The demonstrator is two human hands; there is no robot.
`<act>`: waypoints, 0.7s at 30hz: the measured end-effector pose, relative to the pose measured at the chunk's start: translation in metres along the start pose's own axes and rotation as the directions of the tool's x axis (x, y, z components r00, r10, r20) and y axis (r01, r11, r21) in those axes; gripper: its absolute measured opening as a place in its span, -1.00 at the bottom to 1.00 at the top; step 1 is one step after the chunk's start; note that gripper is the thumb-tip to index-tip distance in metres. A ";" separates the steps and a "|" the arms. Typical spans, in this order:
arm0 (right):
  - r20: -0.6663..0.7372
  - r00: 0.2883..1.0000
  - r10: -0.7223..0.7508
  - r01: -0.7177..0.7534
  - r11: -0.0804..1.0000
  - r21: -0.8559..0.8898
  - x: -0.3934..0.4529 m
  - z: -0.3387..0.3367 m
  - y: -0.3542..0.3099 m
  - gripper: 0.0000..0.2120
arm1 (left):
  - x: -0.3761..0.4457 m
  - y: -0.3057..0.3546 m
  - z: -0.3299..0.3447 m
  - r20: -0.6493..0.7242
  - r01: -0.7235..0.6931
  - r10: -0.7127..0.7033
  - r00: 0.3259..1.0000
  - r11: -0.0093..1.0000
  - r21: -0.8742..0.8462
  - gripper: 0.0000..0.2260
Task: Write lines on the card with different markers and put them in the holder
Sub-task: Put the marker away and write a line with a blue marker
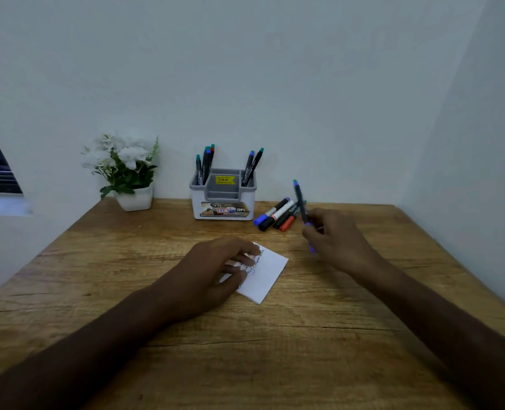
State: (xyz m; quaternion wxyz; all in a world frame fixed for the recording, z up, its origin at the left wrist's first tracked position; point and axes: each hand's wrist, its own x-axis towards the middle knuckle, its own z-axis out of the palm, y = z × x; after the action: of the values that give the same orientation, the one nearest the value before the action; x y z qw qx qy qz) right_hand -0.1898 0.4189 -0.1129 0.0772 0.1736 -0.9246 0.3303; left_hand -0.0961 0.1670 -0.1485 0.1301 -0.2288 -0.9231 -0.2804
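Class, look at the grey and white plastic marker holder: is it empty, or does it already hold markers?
Not empty. The grey and white plastic marker holder has markers standing upright in its left compartment and its right compartment.

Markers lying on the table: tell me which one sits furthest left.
The blue-capped marker, on the left edge of the loose group beside the holder. The black-capped one and the red-capped marker lie to its right, nearer the right hand.

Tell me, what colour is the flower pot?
White; the flower pot shows best in the head view.
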 end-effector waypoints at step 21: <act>0.385 0.914 -0.126 -0.054 0.904 0.424 -0.038 0.041 -0.032 -0.55 | 0.003 0.018 -0.006 -0.110 0.189 -0.176 0.978 0.974 0.125 -0.86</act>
State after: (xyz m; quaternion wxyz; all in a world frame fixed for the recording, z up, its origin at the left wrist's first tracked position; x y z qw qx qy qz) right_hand -0.1440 0.3801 -0.1357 -0.1485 0.2682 -0.8223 0.4794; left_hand -0.0896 0.1778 -0.1342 0.1644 -0.1196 -0.9495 -0.2390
